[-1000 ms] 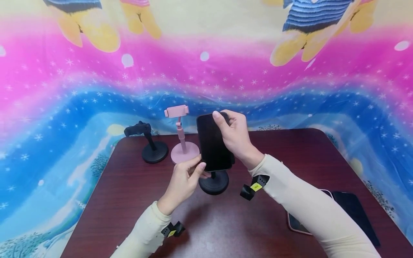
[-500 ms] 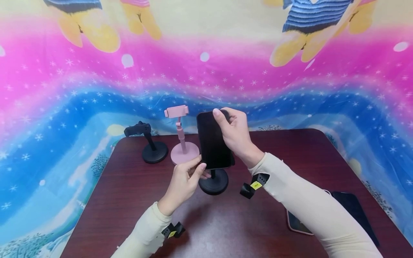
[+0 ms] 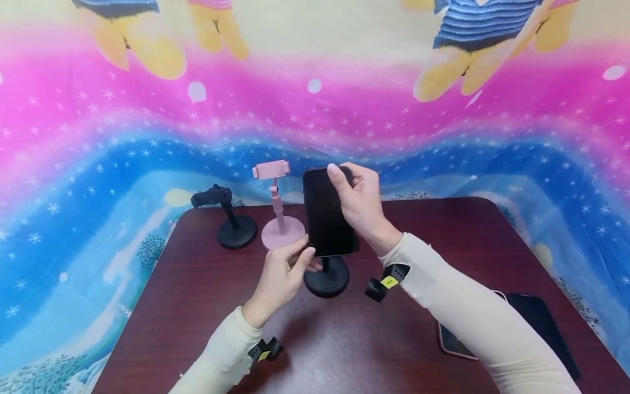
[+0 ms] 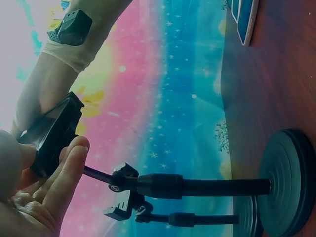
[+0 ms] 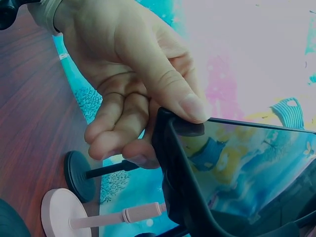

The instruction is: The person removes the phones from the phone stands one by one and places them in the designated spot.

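Observation:
A black phone (image 3: 325, 213) with a dark screen sits upright at the head of a black phone stand (image 3: 327, 278), facing me. With thumb on the screen side and fingers behind, my right hand (image 3: 361, 203) pinches its upper right corner. My left hand (image 3: 279, 273) pinches the lower left corner between thumb and fingers. In the left wrist view, the stand's thin neck (image 4: 98, 175) runs from behind the phone down to the post and the round base (image 4: 284, 182). The right wrist view shows the glossy screen (image 5: 252, 173) and the holder's black edge close by the right fingertips.
Left of the phone stand a pink phone stand (image 3: 281, 234) and another black phone stand (image 3: 236, 232) stand on the dark red table (image 3: 197, 306). A pink-rimmed phone (image 3: 455, 342) and a dark flat slab (image 3: 543, 328) lie at the right, partly under the forearm. A printed cloth hangs behind.
The phone has shifted slightly upward in the head view, with the right hand rising along with it. Both hands keep their grip, and the stand's base stays in place.

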`<action>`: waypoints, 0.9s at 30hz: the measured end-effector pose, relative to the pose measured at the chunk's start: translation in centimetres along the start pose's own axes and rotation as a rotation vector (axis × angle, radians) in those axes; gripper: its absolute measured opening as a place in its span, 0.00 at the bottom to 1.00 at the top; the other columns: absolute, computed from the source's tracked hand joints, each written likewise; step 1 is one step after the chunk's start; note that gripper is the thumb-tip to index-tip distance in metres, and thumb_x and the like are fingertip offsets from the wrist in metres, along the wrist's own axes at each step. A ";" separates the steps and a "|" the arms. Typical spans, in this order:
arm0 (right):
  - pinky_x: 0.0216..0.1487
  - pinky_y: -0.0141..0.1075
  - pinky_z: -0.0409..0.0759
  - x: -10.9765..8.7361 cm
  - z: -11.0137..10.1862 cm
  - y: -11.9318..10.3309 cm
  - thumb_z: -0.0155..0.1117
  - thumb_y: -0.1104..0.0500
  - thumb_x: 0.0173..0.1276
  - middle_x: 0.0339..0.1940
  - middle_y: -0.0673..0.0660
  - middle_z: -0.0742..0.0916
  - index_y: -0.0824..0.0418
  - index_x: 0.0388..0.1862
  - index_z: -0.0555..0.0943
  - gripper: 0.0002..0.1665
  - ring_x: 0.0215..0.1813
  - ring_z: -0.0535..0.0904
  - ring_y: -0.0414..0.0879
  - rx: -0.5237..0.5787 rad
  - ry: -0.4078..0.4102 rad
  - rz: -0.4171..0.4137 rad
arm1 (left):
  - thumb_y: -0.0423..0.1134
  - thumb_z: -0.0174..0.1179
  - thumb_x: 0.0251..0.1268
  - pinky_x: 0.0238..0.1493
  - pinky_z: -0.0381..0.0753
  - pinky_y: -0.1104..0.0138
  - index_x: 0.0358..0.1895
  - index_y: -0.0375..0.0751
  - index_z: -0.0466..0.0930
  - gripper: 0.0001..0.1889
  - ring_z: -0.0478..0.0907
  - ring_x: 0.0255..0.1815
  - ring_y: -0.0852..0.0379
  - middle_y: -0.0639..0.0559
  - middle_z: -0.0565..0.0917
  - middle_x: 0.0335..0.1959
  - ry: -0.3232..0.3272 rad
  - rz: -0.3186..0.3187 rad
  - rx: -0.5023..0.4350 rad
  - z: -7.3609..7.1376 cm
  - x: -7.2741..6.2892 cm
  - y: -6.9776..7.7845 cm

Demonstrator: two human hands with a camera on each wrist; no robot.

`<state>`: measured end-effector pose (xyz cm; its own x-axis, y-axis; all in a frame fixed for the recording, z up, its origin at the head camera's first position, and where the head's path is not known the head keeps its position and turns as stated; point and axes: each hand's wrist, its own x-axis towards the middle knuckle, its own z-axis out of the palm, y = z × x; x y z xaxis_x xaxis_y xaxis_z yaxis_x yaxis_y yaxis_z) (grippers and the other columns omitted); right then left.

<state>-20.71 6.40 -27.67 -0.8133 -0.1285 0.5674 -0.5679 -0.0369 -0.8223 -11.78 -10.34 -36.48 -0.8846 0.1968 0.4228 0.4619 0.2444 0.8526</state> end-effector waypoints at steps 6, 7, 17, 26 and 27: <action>0.21 0.32 0.73 0.1 -0.1 0.1 0.56 0.62 0.78 0.12 0.47 0.69 0.67 0.24 0.76 0.20 0.18 0.74 0.42 -0.005 0.005 -0.012 | 0.34 0.56 0.76 0.38 0.90 0.67 0.64 0.26 0.75 0.20 0.90 0.31 0.53 0.34 0.89 0.36 -0.004 0.006 0.003 0.0 0.1 0.0; 0.21 0.32 0.73 0.1 -0.1 0.1 0.56 0.62 0.79 0.12 0.47 0.69 0.67 0.24 0.76 0.19 0.18 0.74 0.42 -0.001 0.006 -0.012 | 0.34 0.56 0.76 0.38 0.90 0.67 0.64 0.26 0.75 0.20 0.90 0.31 0.52 0.34 0.89 0.36 -0.005 0.008 0.003 0.0 0.1 0.0; 0.20 0.32 0.69 0.2 -0.1 0.3 0.56 0.62 0.78 0.12 0.46 0.67 0.66 0.20 0.73 0.22 0.17 0.71 0.41 0.010 0.031 -0.020 | 0.33 0.57 0.75 0.37 0.90 0.69 0.64 0.24 0.75 0.20 0.89 0.29 0.54 0.32 0.89 0.34 0.009 0.007 0.024 0.1 0.1 -0.2; 0.19 0.33 0.57 0.5 -0.2 0.3 0.58 0.63 0.77 0.12 0.45 0.62 0.61 0.15 0.66 0.26 0.16 0.58 0.43 -0.009 0.081 -0.050 | 0.33 0.57 0.75 0.36 0.91 0.63 0.64 0.23 0.74 0.20 0.89 0.29 0.47 0.32 0.89 0.34 0.013 0.013 0.024 0.1 0.3 -0.1; 0.19 0.33 0.57 0.5 -0.2 0.3 0.58 0.63 0.77 0.12 0.45 0.62 0.61 0.15 0.66 0.26 0.16 0.58 0.43 -0.007 0.085 -0.047 | 0.33 0.57 0.75 0.37 0.91 0.62 0.64 0.23 0.74 0.21 0.89 0.29 0.47 0.32 0.89 0.34 0.012 0.013 0.025 0.1 0.3 0.0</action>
<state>-21.33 6.49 -27.61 -0.7933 -0.0422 0.6074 -0.6065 -0.0341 -0.7944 -12.09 -10.23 -36.40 -0.8792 0.1885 0.4376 0.4747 0.2658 0.8391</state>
